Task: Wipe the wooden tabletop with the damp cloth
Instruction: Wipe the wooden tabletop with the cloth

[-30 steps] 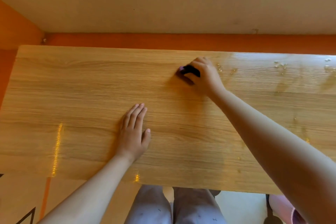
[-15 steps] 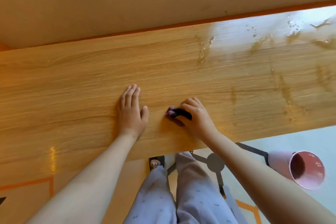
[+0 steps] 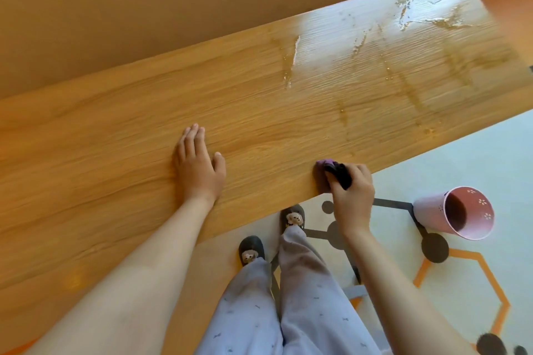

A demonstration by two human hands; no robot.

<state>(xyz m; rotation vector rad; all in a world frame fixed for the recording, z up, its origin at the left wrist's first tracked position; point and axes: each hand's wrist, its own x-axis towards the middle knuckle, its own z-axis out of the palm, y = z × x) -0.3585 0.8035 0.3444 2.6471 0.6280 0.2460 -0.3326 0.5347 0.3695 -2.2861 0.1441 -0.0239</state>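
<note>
The wooden tabletop (image 3: 121,130) runs across the view, with wet streaks and droplets (image 3: 291,63) on its right half. My right hand (image 3: 353,193) is shut on a small dark and purple cloth (image 3: 331,168), pressing it on the wood at the near edge. My left hand (image 3: 199,164) lies flat on the tabletop, fingers together, holding nothing, to the left of the cloth.
A pink cup-shaped bin (image 3: 455,212) stands on the patterned floor mat (image 3: 461,282) right of the table's near edge. My legs in light trousers (image 3: 288,297) and slippers are below the edge. A plain wall (image 3: 144,8) runs behind the table.
My right hand has dragged the cloth from the far middle of the table down to the near edge and rightward. The view has swung right; my left hand stays flat.
</note>
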